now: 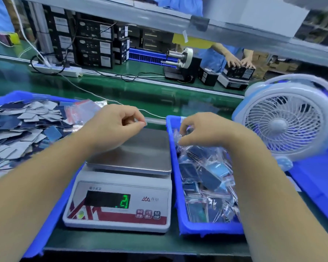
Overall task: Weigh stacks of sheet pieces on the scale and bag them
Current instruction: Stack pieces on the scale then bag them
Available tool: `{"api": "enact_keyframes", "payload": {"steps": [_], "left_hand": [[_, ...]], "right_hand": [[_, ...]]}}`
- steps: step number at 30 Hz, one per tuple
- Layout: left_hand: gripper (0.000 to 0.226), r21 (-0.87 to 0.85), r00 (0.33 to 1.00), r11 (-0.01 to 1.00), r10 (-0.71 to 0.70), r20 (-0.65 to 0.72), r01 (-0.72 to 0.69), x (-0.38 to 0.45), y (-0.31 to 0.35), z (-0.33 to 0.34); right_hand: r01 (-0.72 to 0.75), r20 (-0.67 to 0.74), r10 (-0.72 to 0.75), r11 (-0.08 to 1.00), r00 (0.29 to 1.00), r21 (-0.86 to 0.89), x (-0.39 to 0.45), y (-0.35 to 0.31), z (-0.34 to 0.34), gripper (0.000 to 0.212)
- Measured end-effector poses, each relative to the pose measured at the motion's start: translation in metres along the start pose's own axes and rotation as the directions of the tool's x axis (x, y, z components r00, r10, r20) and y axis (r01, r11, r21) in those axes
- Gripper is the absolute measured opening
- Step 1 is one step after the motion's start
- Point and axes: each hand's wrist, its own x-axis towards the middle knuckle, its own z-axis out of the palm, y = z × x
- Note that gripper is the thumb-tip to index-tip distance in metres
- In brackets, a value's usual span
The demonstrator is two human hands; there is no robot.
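over the scale (121, 178), l hand (112, 127) hovers w/ fingers curled, thumb & forefinger pinched; can't tell if it holds anything. pan bare, display reads .21. r hand (206, 129) pinches a filled bag (180, 134) in the r blue bin (180, 195). loose sheet pieces (21, 127) in l bin (17, 96).

Scale (121, 186) between sheet-piece tray (13, 96) left, bag bin (180, 195) right

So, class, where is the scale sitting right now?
In the head view the scale sits low at centre on the green bench, between the tray of loose sheet pieces on its left and the blue bin of filled bags on its right.
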Motion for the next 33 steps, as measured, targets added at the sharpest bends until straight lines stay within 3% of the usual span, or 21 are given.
{"api": "enact_keyframes", "payload": {"steps": [6, 13, 17, 21, 24, 28, 31, 33], "left_hand": [[0.017, 0.057, 0.999, 0.998, -0.009, 0.036, 0.007, -0.001, 0.003, 0.008], [0.019, 0.066, 0.998, 0.997, -0.036, 0.048, 0.033, -0.008, 0.003, 0.005], [0.019, 0.097, 0.996, 0.991, -0.091, -0.005, 0.091, -0.014, -0.002, -0.011], [0.019, 0.119, 0.972, 0.969, -0.202, -0.117, 0.216, -0.018, -0.016, -0.039], [0.030, 0.040, 0.914, 0.935, -0.334, -0.230, 0.352, -0.024, -0.036, -0.065], [0.026, -0.022, 0.822, 0.886, -0.439, -0.362, 0.464, -0.037, -0.062, -0.101], [0.028, 0.005, 0.779, 0.819, -0.544, -0.312, 0.574, -0.047, -0.082, -0.121], [0.019, 0.124, 0.765, 0.762, -0.599, -0.237, 0.636, -0.054, -0.094, -0.131]], "right_hand": [[-0.118, 0.218, 0.114, 0.993, 0.969, 0.004, -0.029, 0.016, 0.017, 0.037], [-0.055, 0.348, 0.066, 0.998, 0.935, -0.041, -0.041, -0.002, 0.015, 0.011], [-0.041, 0.275, 0.046, 0.999, 0.960, -0.023, -0.039, -0.009, 0.013, 0.005], [0.002, 0.233, 0.006, 0.999, 0.972, -0.036, -0.032, -0.026, 0.019, 0.014], [0.017, 0.175, -0.001, 0.996, 0.985, -0.090, -0.020, -0.039, 0.026, 0.026], [0.050, 0.079, -0.044, 0.996, 0.996, -0.068, 0.001, -0.056, 0.030, 0.025], [0.113, 0.099, -0.106, 0.992, 0.989, -0.061, 0.018, -0.072, 0.029, 0.025], [0.173, 0.108, -0.163, 0.982, 0.981, -0.082, 0.031, -0.083, 0.031, 0.023]]}}
